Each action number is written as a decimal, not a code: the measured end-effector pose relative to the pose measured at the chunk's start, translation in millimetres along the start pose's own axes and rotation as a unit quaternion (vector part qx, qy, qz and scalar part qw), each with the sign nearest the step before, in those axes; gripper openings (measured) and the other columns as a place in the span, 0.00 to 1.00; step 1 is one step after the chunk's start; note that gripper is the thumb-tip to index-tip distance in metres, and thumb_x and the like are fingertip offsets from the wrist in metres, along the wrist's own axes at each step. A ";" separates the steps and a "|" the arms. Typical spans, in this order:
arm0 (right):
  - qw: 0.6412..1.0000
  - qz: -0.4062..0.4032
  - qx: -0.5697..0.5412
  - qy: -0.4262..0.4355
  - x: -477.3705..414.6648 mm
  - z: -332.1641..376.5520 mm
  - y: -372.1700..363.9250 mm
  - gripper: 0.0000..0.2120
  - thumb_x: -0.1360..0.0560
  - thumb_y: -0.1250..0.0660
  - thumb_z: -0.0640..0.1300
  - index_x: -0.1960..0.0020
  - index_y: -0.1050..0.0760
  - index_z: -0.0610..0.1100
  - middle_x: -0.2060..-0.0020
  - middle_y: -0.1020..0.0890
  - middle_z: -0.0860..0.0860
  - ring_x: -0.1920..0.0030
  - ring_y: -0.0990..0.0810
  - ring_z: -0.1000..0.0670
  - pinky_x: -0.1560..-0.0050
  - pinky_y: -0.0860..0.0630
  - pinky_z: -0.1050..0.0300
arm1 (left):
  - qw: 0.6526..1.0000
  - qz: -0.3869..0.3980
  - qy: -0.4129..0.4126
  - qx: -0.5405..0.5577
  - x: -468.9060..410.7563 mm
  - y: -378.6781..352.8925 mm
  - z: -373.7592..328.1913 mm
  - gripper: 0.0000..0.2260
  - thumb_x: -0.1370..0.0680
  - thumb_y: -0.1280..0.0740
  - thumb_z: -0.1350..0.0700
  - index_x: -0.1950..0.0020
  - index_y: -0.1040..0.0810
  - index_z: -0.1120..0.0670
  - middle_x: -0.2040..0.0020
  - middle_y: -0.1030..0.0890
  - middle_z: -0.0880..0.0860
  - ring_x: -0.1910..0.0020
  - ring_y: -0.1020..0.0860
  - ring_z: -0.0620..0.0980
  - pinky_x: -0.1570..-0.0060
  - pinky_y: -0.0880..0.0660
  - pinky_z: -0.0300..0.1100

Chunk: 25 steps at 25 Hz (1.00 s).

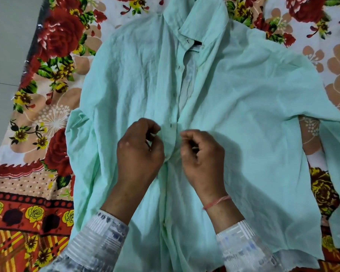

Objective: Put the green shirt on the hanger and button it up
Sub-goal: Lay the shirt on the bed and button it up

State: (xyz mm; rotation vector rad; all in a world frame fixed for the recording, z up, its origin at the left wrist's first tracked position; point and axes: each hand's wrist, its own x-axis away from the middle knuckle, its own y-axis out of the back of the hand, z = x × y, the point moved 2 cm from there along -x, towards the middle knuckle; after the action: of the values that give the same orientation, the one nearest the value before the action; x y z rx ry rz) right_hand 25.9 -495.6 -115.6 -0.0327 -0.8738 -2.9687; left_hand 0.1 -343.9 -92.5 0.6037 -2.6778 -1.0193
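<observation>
The pale green shirt (234, 95) lies spread front-up on a floral bedsheet, collar at the top, sleeves out to both sides. Its front placket runs down the middle and gapes open between collar and chest, showing dark buttonholes. A small dark piece (197, 43) shows under the collar; I cannot tell if it is the hanger. My left hand (139, 150) pinches the left placket edge at mid-chest. My right hand (201, 152) pinches the right edge beside it. The fabric bunches between the two hands.
The floral bedsheet (53, 107), red roses on a light ground, covers the bed around the shirt. The bed's left edge borders a grey floor (6, 46). My patterned white sleeves (98, 244) enter from the bottom.
</observation>
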 end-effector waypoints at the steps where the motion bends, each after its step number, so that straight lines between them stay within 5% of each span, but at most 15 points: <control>1: 0.999 -0.026 0.010 0.022 -12.4 0.5 0.2 0.07 0.23 0.30 0.36 0.48 0.14 0.43 0.55 0.13 0.50 0.55 0.15 0.55 0.49 0.20 0.64 | 0.999 -0.005 -0.034 0.023 -7.3 -3.4 -8.7 0.08 0.26 0.28 0.66 0.50 0.18 0.55 0.58 0.18 0.46 0.61 0.20 0.45 0.57 0.26 0.31; 3: 0.999 -0.011 0.028 0.035 -36.7 -2.8 -8.0 0.10 0.23 0.31 0.35 0.46 0.14 0.41 0.54 0.12 0.48 0.52 0.15 0.52 0.45 0.20 0.62 | 0.998 0.026 -0.044 0.027 -22.8 -18.6 -19.7 0.08 0.26 0.28 0.65 0.50 0.17 0.55 0.58 0.17 0.46 0.59 0.20 0.45 0.57 0.27 0.30; 7: 0.995 0.027 0.098 0.009 -49.6 -14.2 -21.0 0.10 0.24 0.32 0.37 0.48 0.13 0.42 0.55 0.12 0.46 0.53 0.13 0.46 0.46 0.18 0.53 | 0.992 0.099 0.055 -0.054 -43.7 -42.7 -5.1 0.11 0.27 0.23 0.54 0.47 0.16 0.54 0.56 0.16 0.49 0.56 0.18 0.52 0.52 0.20 0.48; 11: 0.995 0.022 0.095 -0.004 -45.0 -17.4 -21.7 0.08 0.29 0.29 0.40 0.50 0.15 0.43 0.58 0.15 0.47 0.57 0.15 0.46 0.52 0.16 0.49 | 0.990 0.090 0.077 -0.071 -46.8 -35.8 7.4 0.10 0.28 0.22 0.55 0.48 0.14 0.52 0.57 0.14 0.49 0.55 0.16 0.52 0.50 0.18 0.49; 15: 0.990 0.040 0.136 0.001 -41.3 -15.3 -30.5 0.08 0.28 0.25 0.46 0.51 0.16 0.45 0.56 0.19 0.47 0.59 0.16 0.44 0.56 0.17 0.48 | 0.969 0.084 0.223 0.063 -52.7 -25.3 17.9 0.08 0.26 0.23 0.60 0.53 0.13 0.47 0.59 0.12 0.46 0.62 0.14 0.47 0.51 0.15 0.48; 19: 0.980 0.019 0.196 0.013 -47.3 -4.7 -36.8 0.05 0.26 0.27 0.46 0.59 0.17 0.46 0.62 0.18 0.49 0.62 0.19 0.45 0.62 0.20 0.50 | 0.935 0.086 0.300 0.166 -54.2 -26.2 21.3 0.08 0.25 0.23 0.63 0.54 0.12 0.49 0.60 0.11 0.52 0.61 0.12 0.56 0.49 0.13 0.57; 25: 0.988 0.031 -0.036 -0.144 -48.6 5.6 -22.4 0.04 0.24 0.26 0.42 0.55 0.13 0.48 0.62 0.12 0.56 0.59 0.14 0.57 0.51 0.17 0.57 | 0.899 0.098 0.314 0.288 -51.9 -29.0 21.2 0.07 0.24 0.24 0.67 0.49 0.12 0.57 0.54 0.11 0.60 0.57 0.13 0.56 0.50 0.14 0.54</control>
State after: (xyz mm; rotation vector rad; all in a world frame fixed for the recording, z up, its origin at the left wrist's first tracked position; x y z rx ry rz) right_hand 73.4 -471.8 -124.6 -0.4936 -0.7725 -2.9804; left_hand 48.0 -327.9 -130.3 0.6063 -2.3344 0.0645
